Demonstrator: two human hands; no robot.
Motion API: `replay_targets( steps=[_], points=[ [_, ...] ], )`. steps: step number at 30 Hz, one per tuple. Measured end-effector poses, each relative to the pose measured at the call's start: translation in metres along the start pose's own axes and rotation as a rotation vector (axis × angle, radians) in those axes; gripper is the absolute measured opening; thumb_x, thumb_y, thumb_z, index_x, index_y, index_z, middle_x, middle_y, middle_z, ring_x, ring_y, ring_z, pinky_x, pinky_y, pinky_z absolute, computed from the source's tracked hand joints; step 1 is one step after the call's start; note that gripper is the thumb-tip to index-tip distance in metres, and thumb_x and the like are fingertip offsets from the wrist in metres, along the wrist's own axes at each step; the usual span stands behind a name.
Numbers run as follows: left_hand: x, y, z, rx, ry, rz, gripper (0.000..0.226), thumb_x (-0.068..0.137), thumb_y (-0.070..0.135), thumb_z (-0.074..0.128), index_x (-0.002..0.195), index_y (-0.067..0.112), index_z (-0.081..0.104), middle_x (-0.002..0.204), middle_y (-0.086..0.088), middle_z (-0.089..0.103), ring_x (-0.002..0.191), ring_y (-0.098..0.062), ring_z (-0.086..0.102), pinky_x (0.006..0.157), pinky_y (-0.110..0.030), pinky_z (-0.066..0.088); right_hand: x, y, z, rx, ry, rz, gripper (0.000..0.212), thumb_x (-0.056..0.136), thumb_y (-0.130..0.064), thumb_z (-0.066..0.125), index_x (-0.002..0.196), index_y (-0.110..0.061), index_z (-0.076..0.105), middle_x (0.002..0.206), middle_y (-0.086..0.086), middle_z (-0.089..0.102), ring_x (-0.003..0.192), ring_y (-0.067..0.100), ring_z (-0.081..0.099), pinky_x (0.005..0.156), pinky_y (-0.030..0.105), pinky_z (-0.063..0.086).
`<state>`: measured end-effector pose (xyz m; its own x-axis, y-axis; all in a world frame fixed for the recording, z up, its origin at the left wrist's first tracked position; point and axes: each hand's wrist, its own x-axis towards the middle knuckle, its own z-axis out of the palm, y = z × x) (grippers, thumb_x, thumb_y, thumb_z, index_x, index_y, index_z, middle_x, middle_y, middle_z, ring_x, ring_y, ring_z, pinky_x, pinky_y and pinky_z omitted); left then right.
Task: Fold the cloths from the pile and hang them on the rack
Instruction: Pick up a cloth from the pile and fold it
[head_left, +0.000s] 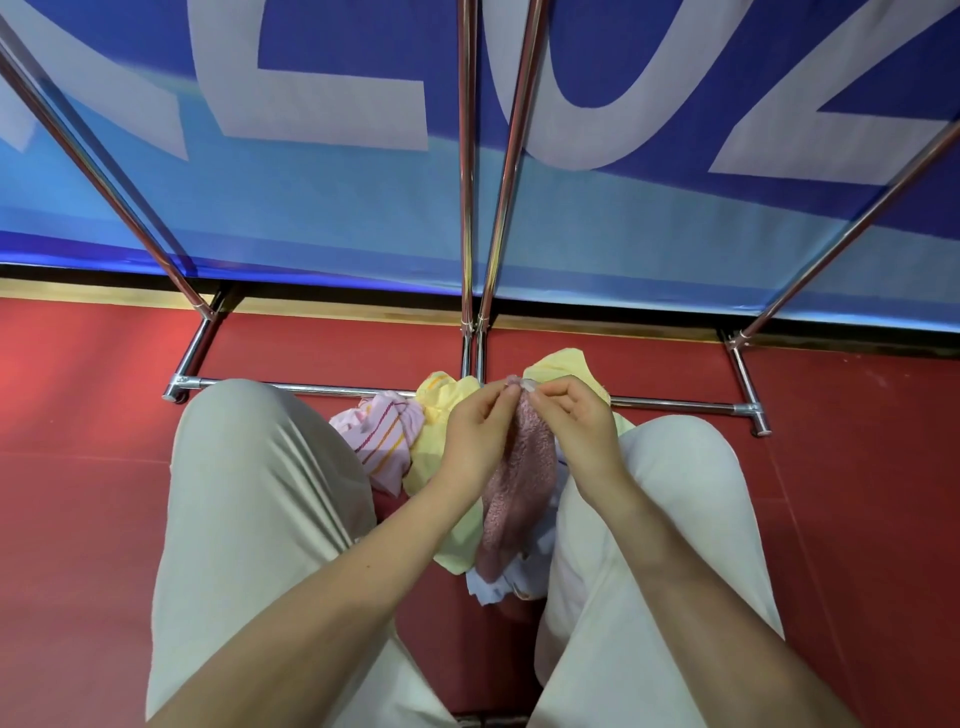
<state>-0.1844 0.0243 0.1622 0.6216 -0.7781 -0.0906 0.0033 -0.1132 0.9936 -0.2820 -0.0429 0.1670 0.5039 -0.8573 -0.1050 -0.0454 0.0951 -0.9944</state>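
Note:
A fuzzy mauve-pink cloth (519, 478) hangs between my knees, held up by its top edge. My left hand (480, 436) and my right hand (569, 421) pinch that edge close together, fingertips almost touching. Under it lies the pile on the red floor: a yellow cloth (441, 415), a pink striped cloth (387, 441) to the left and a pale blue cloth (493, 587) nearest me. The chrome rack (467, 208) rises just beyond the pile, its poles going up out of view and its base bar (311, 388) running across the floor.
My legs in beige trousers (249, 493) flank the pile on both sides. A blue banner with large white letters (322, 182) stands behind the rack. Red floor (78, 467) spreads left and right of me. The rack's feet (758, 415) sit at each end of the base bar.

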Motion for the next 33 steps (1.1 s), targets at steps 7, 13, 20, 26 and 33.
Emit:
replay_targets(
  steps=[7,13,20,26,33],
  points=[
    [0.004,0.005,-0.010,0.011,0.030,0.050,0.022,0.098,0.007,0.049,0.093,0.000,0.069,0.082,0.008,0.064,0.076,0.007,0.055,0.075,-0.009,0.040,-0.001,0.005,0.004,-0.213,-0.041,-0.117,0.034,0.085,0.000,0.066,0.088,-0.033,0.058,0.086,-0.013,0.060,0.079,0.002,0.054,0.076,0.015,0.044],
    [0.004,0.002,-0.017,0.031,0.005,0.032,0.021,0.099,0.011,0.049,0.091,0.011,0.069,0.086,0.006,0.066,0.081,0.002,0.057,0.076,-0.012,0.042,-0.002,0.010,0.001,-0.321,-0.045,-0.139,0.025,0.083,-0.009,0.071,0.080,-0.027,0.055,0.077,-0.005,0.053,0.073,0.008,0.047,0.069,0.018,0.039],
    [0.009,0.012,-0.030,-0.027,0.033,0.016,0.027,0.100,0.013,0.046,0.090,0.005,0.070,0.084,0.000,0.072,0.080,-0.005,0.062,0.075,-0.020,0.045,-0.005,0.015,-0.002,-0.343,-0.172,-0.123,0.035,0.085,-0.011,0.071,0.066,-0.019,0.042,0.057,-0.016,0.043,0.055,0.000,0.036,0.055,0.015,0.031],
    [0.015,0.025,-0.044,-0.101,0.127,0.013,0.030,0.101,0.011,0.045,0.085,0.014,0.070,0.078,0.008,0.069,0.070,0.002,0.061,0.067,-0.015,0.045,-0.008,0.018,-0.005,-0.369,-0.244,-0.107,0.041,0.085,-0.014,0.071,0.063,-0.020,0.038,0.054,-0.012,0.035,0.055,0.005,0.032,0.055,0.021,0.028],
    [0.026,0.028,-0.073,-0.206,0.271,-0.004,0.027,0.101,0.016,0.045,0.086,0.015,0.068,0.079,0.003,0.065,0.070,-0.004,0.057,0.066,-0.018,0.046,-0.009,0.026,-0.011,-0.514,-0.274,-0.172,0.032,0.082,-0.024,0.074,0.067,-0.010,0.049,0.062,0.009,0.044,0.060,0.011,0.038,0.060,0.030,0.032]
  ],
)
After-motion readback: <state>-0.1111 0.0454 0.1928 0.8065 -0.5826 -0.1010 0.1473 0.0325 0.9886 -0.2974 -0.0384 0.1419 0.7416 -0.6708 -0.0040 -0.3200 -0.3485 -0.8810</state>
